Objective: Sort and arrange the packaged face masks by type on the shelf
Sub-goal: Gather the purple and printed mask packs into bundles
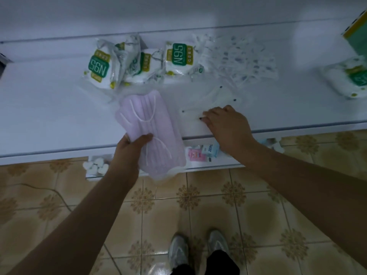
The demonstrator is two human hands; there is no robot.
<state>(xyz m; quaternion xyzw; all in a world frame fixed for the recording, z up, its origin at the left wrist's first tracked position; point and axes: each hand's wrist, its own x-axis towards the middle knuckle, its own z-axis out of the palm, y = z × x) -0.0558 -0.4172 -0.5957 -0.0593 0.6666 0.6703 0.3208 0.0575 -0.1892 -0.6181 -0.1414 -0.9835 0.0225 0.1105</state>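
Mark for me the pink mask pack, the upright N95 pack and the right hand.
pink mask pack (pixel 151 124), head view, on the middle of its pleated front.
upright N95 pack (pixel 179 56), head view, on its green label.
right hand (pixel 228 124), head view, on its back.

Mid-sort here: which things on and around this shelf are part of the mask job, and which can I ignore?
Part of the job:
- pink mask pack, held by the left hand
- white mask pack, under the right hand
- N95 packs
- loose clear-wrapped masks
- lone N95 pack, far right

Just lying about:
- cotton balls, lower shelf
- small boxes, lower shelf
- green box
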